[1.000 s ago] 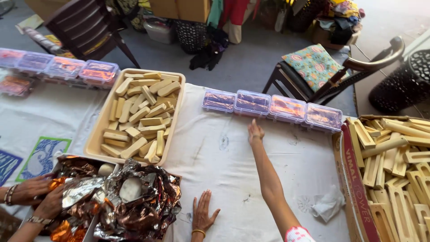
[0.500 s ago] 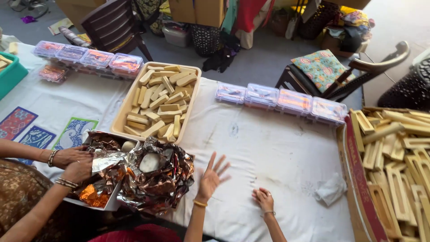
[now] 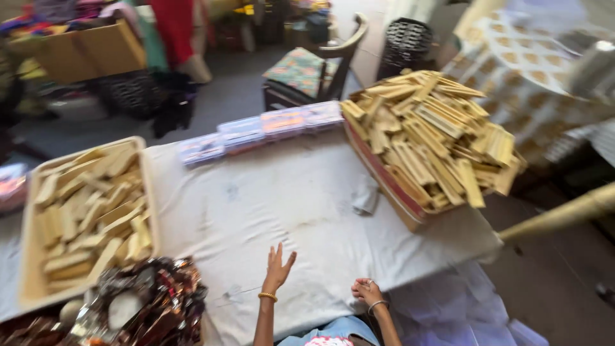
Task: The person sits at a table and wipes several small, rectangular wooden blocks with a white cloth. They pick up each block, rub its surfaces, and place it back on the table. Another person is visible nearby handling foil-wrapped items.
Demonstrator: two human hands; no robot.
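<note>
The left hand [image 3: 277, 269] is raised just above the white cloth [image 3: 288, 198] near the table's front edge, palm flat, fingers spread wide, holding nothing. The right hand [image 3: 367, 291] rests at the cloth's front edge, fingers curled loosely inward; nothing shows in its grip, though blur hides the palm. Both hands are empty and the nearest thing to them is the bare cloth between them.

To the left, near the left hand, lies a heap of crumpled foil wrappers [image 3: 141, 307], and behind it a beige tray [image 3: 29, 256] filled with pale bars. A small crumpled white wad [image 3: 367, 195] lies mid-table. Farther back a row of clear lidded boxes [image 3: 262, 128] runs along the far edge, and at the right a cardboard carton [image 3: 384, 186] heaped with wooden frames [image 3: 429, 134] sits at the table's right corner.

The carton looks the likeliest trouble: it stands close to the edge and is piled high, so a bump from a right-side reach could spill frames or tip it. A left sweep could drag foil off the front edge.

Open room lies in the middle of the cloth, from the hands to the boxes; left and right flanks are crowded
</note>
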